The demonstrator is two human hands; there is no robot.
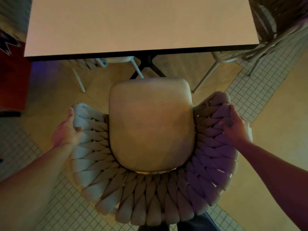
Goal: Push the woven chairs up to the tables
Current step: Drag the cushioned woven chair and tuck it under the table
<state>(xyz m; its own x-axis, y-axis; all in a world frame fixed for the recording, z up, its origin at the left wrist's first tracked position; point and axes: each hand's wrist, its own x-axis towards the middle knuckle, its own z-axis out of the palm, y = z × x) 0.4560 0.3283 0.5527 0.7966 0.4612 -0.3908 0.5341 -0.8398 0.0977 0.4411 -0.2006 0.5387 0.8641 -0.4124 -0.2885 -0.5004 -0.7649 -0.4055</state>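
Observation:
A woven chair (150, 194) with a curved rope-wrapped back and a pale cushioned seat stands right below me, facing the table. My left hand (66, 130) grips the left end of its woven back. My right hand (235, 125) grips the right end. The white rectangular table (141, 25) with a dark edge lies just beyond the seat's front. A gap of floor separates the seat from the table edge. The table's dark pedestal foot (146, 65) shows under that edge.
Another chair (106, 62) sits tucked under the table on the far left side, its pale legs showing. A woven chair (273, 30) stands at the table's right corner. A red panel (13, 80) is at the left. The floor has small white tiles and tan bands.

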